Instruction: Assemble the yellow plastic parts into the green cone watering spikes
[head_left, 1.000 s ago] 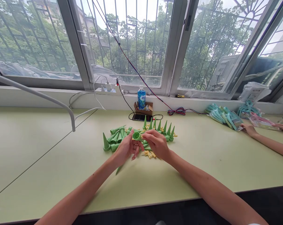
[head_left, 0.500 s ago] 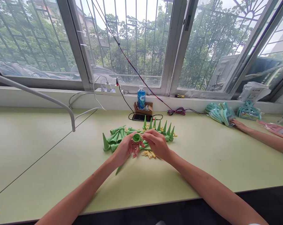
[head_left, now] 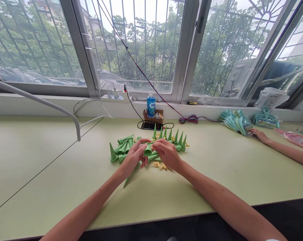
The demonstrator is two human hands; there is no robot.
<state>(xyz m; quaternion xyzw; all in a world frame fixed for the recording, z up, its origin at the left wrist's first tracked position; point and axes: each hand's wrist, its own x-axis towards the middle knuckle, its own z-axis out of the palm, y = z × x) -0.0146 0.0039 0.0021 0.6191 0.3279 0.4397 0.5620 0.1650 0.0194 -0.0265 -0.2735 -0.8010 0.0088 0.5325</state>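
Observation:
My left hand [head_left: 136,154] is closed around a hollow green plastic spike [head_left: 147,151], its round open end tilted toward me. My right hand [head_left: 166,151] is pinched close against the right side of that spike; what its fingertips hold, if anything, is too small and hidden to tell. Under and beyond both hands lies a heap of green spikes [head_left: 123,147], partly covered by my fingers. Several spikes [head_left: 176,136] stand upright in a row behind my right hand. Small yellow plastic nozzles [head_left: 160,165] lie in front of it.
Behind the heap are a phone [head_left: 151,126] with a black cable and a blue bottle [head_left: 151,106] in a cardboard box [head_left: 158,115]. A grey tube [head_left: 63,112] arches at left. At right, a co-worker's hand [head_left: 260,134] touches bagged turquoise items [head_left: 238,122].
My left hand has turned the green spike so its open end tips lower and its side shows. My right hand stays beside it. The co-worker's arm has shifted left, and a pink packet has moved right.

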